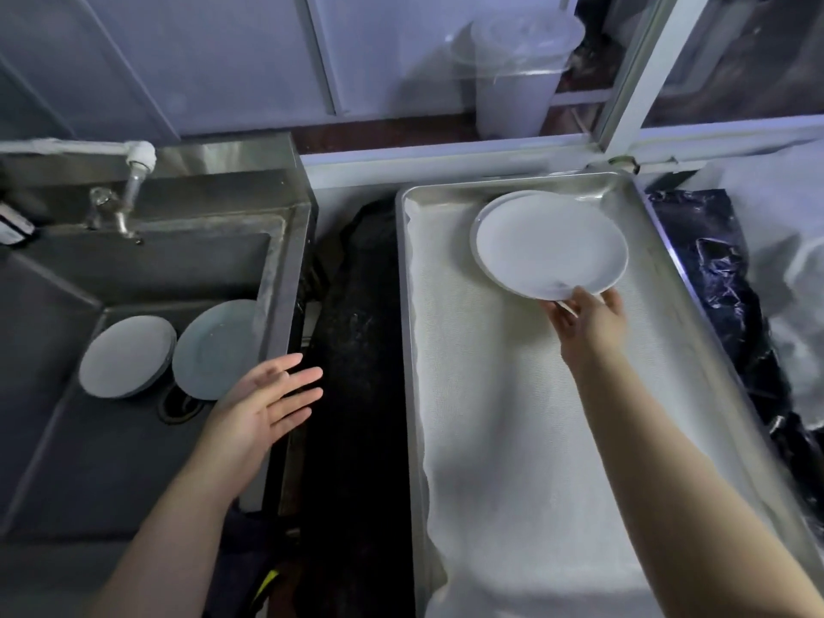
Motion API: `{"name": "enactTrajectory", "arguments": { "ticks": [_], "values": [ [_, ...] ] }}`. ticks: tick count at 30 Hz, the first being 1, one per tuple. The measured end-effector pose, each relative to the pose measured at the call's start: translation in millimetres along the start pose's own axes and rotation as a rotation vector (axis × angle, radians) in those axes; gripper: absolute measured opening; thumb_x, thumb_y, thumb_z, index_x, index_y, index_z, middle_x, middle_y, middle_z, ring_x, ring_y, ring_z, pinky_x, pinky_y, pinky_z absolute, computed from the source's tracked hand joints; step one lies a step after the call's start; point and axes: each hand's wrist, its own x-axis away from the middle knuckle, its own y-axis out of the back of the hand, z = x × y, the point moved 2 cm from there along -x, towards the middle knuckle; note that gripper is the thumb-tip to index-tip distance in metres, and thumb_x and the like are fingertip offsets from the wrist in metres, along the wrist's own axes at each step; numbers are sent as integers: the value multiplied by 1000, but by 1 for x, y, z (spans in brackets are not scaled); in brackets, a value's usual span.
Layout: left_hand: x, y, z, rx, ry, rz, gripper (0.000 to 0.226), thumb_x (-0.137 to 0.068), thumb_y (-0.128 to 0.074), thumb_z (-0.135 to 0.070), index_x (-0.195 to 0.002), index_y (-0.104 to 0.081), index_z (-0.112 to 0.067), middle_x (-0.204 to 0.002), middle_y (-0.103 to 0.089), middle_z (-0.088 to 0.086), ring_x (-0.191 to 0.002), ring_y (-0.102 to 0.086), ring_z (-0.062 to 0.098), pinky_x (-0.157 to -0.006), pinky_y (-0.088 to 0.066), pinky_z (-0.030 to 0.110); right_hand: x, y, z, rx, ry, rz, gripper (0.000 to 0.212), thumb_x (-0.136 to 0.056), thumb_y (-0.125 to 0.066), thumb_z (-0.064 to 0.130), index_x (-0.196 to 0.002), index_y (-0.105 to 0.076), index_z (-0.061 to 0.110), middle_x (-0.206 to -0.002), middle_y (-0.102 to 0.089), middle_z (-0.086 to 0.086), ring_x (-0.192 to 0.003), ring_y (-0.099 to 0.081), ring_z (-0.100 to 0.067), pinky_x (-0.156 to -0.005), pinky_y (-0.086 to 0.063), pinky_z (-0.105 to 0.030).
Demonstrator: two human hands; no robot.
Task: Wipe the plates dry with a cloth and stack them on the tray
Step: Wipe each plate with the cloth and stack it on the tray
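Note:
A metal tray [403,269] on the right is lined with a white cloth [512,417]. At its far end a white plate [553,245] lies over another plate [484,216], whose rim shows at the left. My right hand [588,318] pinches the top plate's near rim. Two more plates [127,356] [214,347] lean in the steel sink [285,260] on the left. My left hand [263,403] hovers with fingers spread and nothing in it over the sink's right edge, close to the nearer plate.
A tap [118,202] juts over the sink's far left. A dark gap [356,394] separates sink and tray. A clear plastic container [517,69] stands behind the tray. Black and white plastic bags [735,305] crowd the tray's right side.

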Motion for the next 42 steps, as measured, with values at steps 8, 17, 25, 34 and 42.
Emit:
{"name": "enactTrajectory", "arguments": {
  "ticks": [8, 17, 25, 34, 42],
  "values": [
    [-5, -6, 4, 3, 15, -21, 33, -92, -51, -25, -124, -57, -17, -113, -72, 8, -103, -69, 24, -83, -50, 36, -21, -6, 2, 36, 6, -19, 49, -91, -49, -2, -138, -40, 11, -100, -60, -13, -72, -67, -21, -64, -57, -28],
    [-14, -14, 10, -35, 28, -11, 27, -98, -47, -19, -122, -60, -21, -114, -72, 7, -105, -69, 24, -86, -50, 39, -24, -7, 8, 556, 289, -33, 30, -86, -51, 8, -115, -48, 6, -76, -65, -12, -49, -64, -16, -49, -53, -26],
    [-16, -20, 12, -59, 49, -11, 26, -100, -45, -18, -121, -60, -21, -114, -72, 6, -105, -69, 24, -88, -50, 40, -32, -3, -9, 921, 312, -78, 37, -84, -51, 17, -115, -55, -2, -65, -67, -1, -62, -61, -23, -65, -50, -36],
    [-16, -24, 13, -51, 46, -12, 26, -99, -46, -18, -121, -60, -20, -114, -72, 8, -105, -69, 25, -87, -50, 40, -29, 1, -14, 956, 233, -33, 33, -88, -57, 21, -111, -58, -3, -66, -63, 6, -60, -56, -3, -43, -35, -13],
    [-10, -21, 12, -43, 43, -2, 26, -101, -44, -15, -120, -60, -20, -113, -72, 6, -104, -69, 24, -87, -50, 40, -13, 4, -12, 646, 50, 15, 9, -89, -54, 16, -85, -57, 8, -81, -59, -12, -63, -52, -19, -58, -41, -32]
  ]
}}
